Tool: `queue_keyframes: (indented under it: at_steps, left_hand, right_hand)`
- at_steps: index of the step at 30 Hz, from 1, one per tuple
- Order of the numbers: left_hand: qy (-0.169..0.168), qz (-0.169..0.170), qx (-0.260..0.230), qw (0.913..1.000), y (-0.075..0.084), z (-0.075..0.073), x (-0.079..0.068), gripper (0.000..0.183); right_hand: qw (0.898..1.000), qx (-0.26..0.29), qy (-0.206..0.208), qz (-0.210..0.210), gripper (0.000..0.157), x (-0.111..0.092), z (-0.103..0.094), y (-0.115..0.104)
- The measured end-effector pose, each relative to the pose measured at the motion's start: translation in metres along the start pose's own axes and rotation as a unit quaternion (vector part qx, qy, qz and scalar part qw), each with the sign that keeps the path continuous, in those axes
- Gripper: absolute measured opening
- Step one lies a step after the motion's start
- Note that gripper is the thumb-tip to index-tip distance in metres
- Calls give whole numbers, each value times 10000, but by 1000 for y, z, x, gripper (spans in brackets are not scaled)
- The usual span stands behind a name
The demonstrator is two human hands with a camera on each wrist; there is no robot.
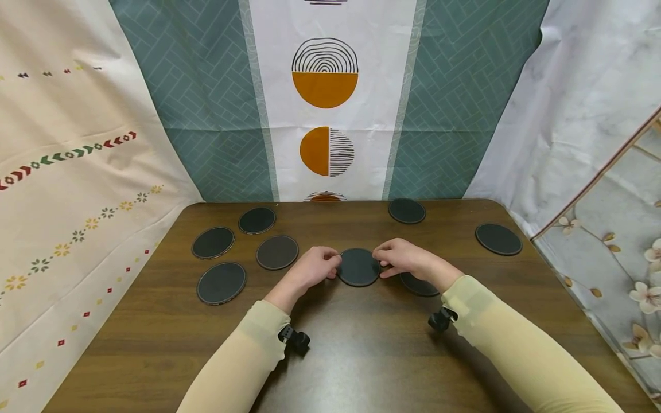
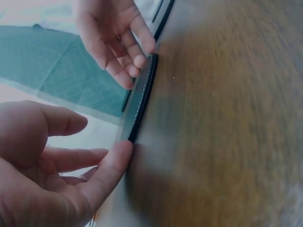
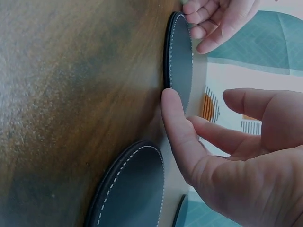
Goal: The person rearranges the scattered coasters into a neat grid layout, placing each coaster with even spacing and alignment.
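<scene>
A round black coaster (image 1: 358, 267) with pale stitching round its edge lies flat on the table between the two hands. On its left side is my left hand (image 1: 315, 267); the left wrist view has one fingertip (image 2: 122, 150) at the coaster's rim, the other fingers spread loosely. My right hand (image 1: 405, 258) is at the opposite side, with a fingertip (image 3: 171, 97) against the rim in the right wrist view. Neither hand closes round the coaster. Partly hidden beneath the right hand and wrist, another black coaster (image 1: 419, 285) lies on the table.
On the left of the brown wooden table (image 1: 356, 355) lie several similar discs, including a browner one (image 1: 277, 252). Two more, a back disc (image 1: 407, 211) and a right-hand disc (image 1: 498, 238), lie farther off. Patterned cloths (image 1: 206, 103) hang behind and beside the table.
</scene>
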State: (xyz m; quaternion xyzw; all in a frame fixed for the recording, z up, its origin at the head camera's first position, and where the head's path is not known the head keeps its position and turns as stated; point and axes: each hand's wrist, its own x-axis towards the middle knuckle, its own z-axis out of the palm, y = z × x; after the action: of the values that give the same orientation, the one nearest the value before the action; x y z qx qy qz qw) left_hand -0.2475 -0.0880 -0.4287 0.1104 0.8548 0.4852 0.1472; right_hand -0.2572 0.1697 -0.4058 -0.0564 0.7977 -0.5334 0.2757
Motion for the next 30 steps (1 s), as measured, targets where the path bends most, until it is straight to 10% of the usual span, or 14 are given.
queue_keyframes:
  at_steps: [30]
  left_hand:
    - [31,786,998,9919,63,41,0,39]
  right_hand:
    - [9969,-658,364,-243,63,-59,-43,15]
